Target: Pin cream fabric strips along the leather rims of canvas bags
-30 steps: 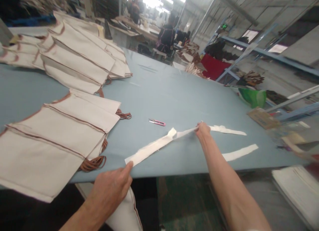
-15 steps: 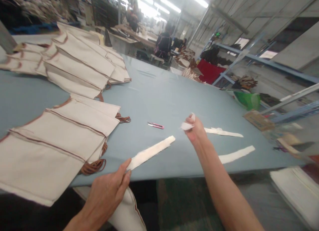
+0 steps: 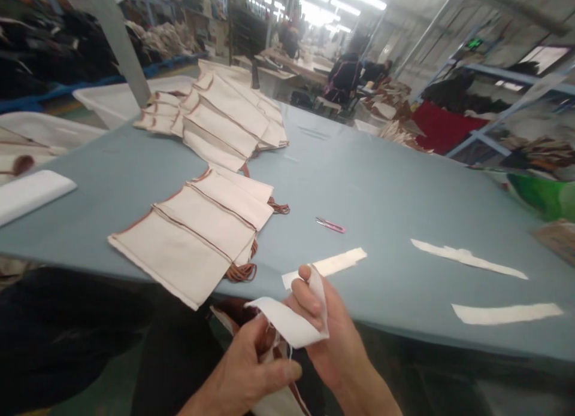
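Note:
A white cloth strip (image 3: 287, 325) with loose threads is stretched between my hands, just off the table's front edge. My right hand (image 3: 326, 320) is closed on one end, the strip bent around its curled fingers. At the other end, my left hand (image 3: 245, 359) has its fingers against the strip and its thumb stuck out to the right; part of that grip is hidden. Below them hangs a cream fabric piece (image 3: 274, 404) with brown edging. Just beyond my right hand, a cream strip (image 3: 344, 261) lies flat. Pink-handled thread snips (image 3: 331, 225) rest farther back.
Stacked cream fabric pieces (image 3: 193, 242) with brown cords lie left of my hands, and a larger pile (image 3: 229, 117) sits behind. Two more strips, one upper (image 3: 467, 257) and one lower (image 3: 507, 313), are on the blue-grey table (image 3: 381, 188). A folded white bundle (image 3: 33, 194) sits far left.
My right hand has come back toward me with the white strip, meeting my left hand. My left hand has let go of the cream strip on the table. The view has swung left.

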`<move>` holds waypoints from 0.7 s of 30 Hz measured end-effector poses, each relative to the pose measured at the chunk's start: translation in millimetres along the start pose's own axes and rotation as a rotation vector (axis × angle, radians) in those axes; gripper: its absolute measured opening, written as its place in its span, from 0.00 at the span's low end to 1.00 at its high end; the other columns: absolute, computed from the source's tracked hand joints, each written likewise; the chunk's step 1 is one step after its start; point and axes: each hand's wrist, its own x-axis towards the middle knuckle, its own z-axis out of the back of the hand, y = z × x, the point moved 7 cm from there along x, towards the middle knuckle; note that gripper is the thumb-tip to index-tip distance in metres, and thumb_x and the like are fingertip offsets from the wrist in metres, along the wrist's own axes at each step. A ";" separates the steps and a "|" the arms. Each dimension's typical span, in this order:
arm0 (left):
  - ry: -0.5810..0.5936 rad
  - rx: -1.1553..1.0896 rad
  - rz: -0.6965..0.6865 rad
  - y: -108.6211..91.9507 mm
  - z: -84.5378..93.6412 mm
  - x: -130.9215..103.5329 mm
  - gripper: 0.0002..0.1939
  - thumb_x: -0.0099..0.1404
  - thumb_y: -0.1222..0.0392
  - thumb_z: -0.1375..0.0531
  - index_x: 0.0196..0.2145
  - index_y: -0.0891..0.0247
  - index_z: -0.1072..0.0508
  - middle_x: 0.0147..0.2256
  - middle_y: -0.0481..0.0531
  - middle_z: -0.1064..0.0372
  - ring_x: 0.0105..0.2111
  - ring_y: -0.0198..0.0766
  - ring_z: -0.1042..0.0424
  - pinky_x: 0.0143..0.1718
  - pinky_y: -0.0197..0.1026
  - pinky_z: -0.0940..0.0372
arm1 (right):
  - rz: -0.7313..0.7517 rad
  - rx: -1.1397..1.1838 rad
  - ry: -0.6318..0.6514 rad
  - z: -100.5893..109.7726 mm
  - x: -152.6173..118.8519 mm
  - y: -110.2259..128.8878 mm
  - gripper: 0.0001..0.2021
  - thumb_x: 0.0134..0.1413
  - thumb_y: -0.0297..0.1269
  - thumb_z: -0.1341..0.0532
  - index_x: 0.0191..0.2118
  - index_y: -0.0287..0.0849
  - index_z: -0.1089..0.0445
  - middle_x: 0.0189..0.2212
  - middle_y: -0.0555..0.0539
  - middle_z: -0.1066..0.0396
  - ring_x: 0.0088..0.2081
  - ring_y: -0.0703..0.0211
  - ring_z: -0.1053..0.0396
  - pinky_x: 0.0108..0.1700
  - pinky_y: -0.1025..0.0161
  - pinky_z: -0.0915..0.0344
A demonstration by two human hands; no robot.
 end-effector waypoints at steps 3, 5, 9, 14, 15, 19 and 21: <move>-0.003 -0.165 -0.023 -5.5 7.8 -2.1 0.35 0.53 0.50 0.24 0.57 0.62 0.23 0.40 0.54 0.20 0.36 0.43 0.25 0.43 0.43 0.29 | -0.022 -0.152 -0.021 19.7 -7.9 -15.3 0.32 0.49 0.58 0.26 0.18 0.44 0.45 0.12 0.62 0.58 0.17 0.70 0.60 0.19 0.72 0.52; -0.042 -0.238 0.032 -4.0 10.8 -1.4 0.34 0.52 0.42 0.23 0.52 0.64 0.20 0.35 0.54 0.20 0.31 0.42 0.25 0.38 0.42 0.29 | 0.003 -0.271 -0.085 37.8 -12.8 -22.9 0.33 0.54 0.62 0.31 0.17 0.45 0.47 0.12 0.61 0.58 0.17 0.70 0.60 0.19 0.70 0.56; -0.126 -0.322 0.148 4.1 11.9 -1.4 0.28 0.49 0.40 0.22 0.36 0.66 0.18 0.26 0.51 0.23 0.25 0.38 0.27 0.29 0.36 0.32 | 0.160 -0.542 -0.257 68.9 -23.9 -30.3 0.32 0.62 0.67 0.39 0.21 0.46 0.43 0.14 0.58 0.52 0.18 0.67 0.55 0.21 0.67 0.54; -0.097 -0.132 0.097 -1.3 11.4 -7.8 0.24 0.59 0.38 0.28 0.34 0.65 0.20 0.26 0.50 0.24 0.25 0.38 0.28 0.30 0.36 0.32 | 0.224 -0.802 -0.426 96.2 -39.3 -37.6 0.24 0.67 0.63 0.43 0.36 0.46 0.28 0.23 0.52 0.33 0.24 0.60 0.38 0.26 0.65 0.38; -0.089 0.003 0.039 -6.8 12.2 -10.6 0.23 0.62 0.39 0.31 0.33 0.65 0.20 0.25 0.50 0.25 0.26 0.38 0.28 0.30 0.35 0.33 | 0.223 -0.888 -0.425 99.1 -41.4 -35.8 0.24 0.69 0.62 0.44 0.42 0.46 0.25 0.27 0.51 0.28 0.27 0.58 0.33 0.30 0.65 0.34; -0.070 0.508 -0.139 -23.5 12.7 -26.1 0.21 0.73 0.48 0.40 0.27 0.64 0.22 0.21 0.48 0.29 0.22 0.35 0.31 0.25 0.34 0.40 | 0.365 -1.220 -0.263 84.5 -48.9 -11.3 0.18 0.69 0.54 0.41 0.49 0.49 0.21 0.42 0.45 0.21 0.45 0.50 0.26 0.51 0.59 0.31; -0.052 0.605 -0.152 -23.8 12.5 -31.3 0.20 0.74 0.51 0.42 0.27 0.63 0.21 0.20 0.48 0.29 0.21 0.36 0.30 0.25 0.34 0.39 | 0.419 -1.218 -0.143 66.2 -51.2 -1.5 0.14 0.69 0.50 0.39 0.48 0.50 0.20 0.47 0.44 0.21 0.50 0.47 0.27 0.54 0.58 0.32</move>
